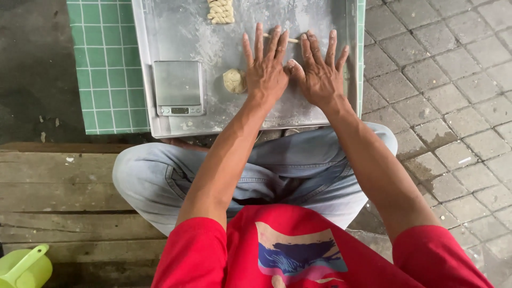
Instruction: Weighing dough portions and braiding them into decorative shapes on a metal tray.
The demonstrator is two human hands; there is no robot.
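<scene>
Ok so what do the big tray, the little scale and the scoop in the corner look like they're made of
Tray: looks like bare metal, dull silver-grey, dusted with what seems to be flour, raised rim. Scale: brushed metal top plate, matt sheen; the body could be metal or silver plastic. Scoop: probably plastic, an even, glossy lime green.

Your floured metal tray [176,32] is sitting on green tiled surface [106,64]. Lying on tray: small digital scale [178,87] at your left, dough ball [233,80] just beside it, braided dough piece [221,11] at far edge, thin dough rope [290,40] showing between your fingers.
</scene>
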